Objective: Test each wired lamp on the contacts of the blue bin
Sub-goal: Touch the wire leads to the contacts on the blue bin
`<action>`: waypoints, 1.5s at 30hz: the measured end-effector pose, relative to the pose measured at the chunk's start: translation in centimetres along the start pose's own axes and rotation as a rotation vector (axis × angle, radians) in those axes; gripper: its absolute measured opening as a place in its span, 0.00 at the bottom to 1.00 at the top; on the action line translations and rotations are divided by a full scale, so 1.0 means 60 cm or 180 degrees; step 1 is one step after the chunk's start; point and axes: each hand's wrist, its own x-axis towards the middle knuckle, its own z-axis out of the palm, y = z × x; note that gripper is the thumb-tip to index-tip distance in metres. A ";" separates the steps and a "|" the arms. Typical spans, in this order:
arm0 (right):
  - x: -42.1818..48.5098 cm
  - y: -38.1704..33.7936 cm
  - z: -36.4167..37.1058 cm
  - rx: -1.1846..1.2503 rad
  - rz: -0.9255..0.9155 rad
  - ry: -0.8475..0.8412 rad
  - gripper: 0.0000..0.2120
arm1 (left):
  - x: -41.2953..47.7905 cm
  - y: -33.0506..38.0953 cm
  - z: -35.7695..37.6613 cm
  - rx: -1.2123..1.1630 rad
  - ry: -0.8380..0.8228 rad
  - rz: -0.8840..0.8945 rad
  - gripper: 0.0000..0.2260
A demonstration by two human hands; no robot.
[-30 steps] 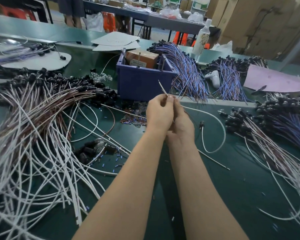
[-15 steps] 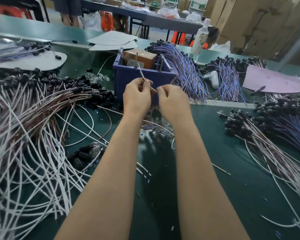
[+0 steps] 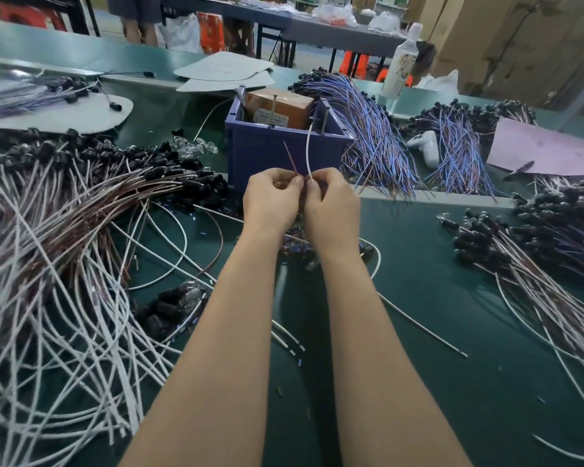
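I see the green bench (image 3: 435, 298), with the biggest pile of wired lamps (image 3: 64, 264) on the left. Blue bin (image 3: 267, 153) is centre-back, brown box (image 3: 277, 104) inside, contact pins (image 3: 274, 109) on the rim. Hands are pressed together just in front of the bin. Left hand (image 3: 270, 200) pinches the red lead (image 3: 290, 160), right hand (image 3: 331, 203) pinches the white lead (image 3: 308, 153). Both leads point up. White tip is near a pin, can't tell if touching.

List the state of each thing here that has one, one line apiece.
left hand: pinches the red wire, which points up.
right hand: pinches the white wire, which arcs up toward the bin's rim.
blue bin: upright, open-topped, with a brown box inside.
contact pin: upright; whether a wire touches it cannot be told.
bottle: upright.
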 end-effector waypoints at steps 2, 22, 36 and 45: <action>-0.003 0.001 0.002 0.0048 -0.0044 0.0239 0.08 | 0.000 0.002 -0.001 -0.0070 0.0068 0.0017 0.06; 0.045 0.002 -0.039 0.0630 0.0197 0.0132 0.12 | 0.040 0.004 -0.020 -0.0189 0.0528 0.0336 0.04; 0.056 0.042 -0.069 0.3116 0.1482 0.0265 0.05 | 0.035 0.031 -0.048 -0.1121 0.0776 0.0080 0.05; 0.044 0.024 -0.026 0.1486 0.0432 0.0017 0.12 | 0.034 0.019 -0.038 -0.0458 0.0472 0.0204 0.06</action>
